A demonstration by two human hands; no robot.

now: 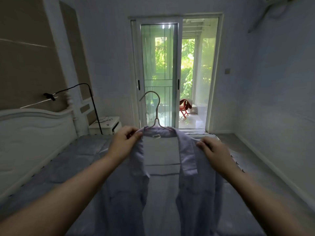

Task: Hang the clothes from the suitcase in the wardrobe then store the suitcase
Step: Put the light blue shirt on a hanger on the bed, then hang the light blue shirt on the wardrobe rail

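A pale lilac shirt (187, 193) hangs open-fronted in front of me on a thin wire hanger (157, 109), whose hook rises above the collar. My left hand (124, 143) pinches the shirt's left shoulder at the collar. My right hand (215, 152) grips the right shoulder. The shirt is held up over the bed. No suitcase and no wardrobe are in view.
A bed with a blue-grey mattress (59, 167) and white headboard (30, 133) lies left and below. A white nightstand (105, 125) and a black floor lamp (92, 106) stand beyond it. A sliding glass door (160, 74) faces me, its right side showing the balcony. Bare floor (255, 159) runs along the right wall.
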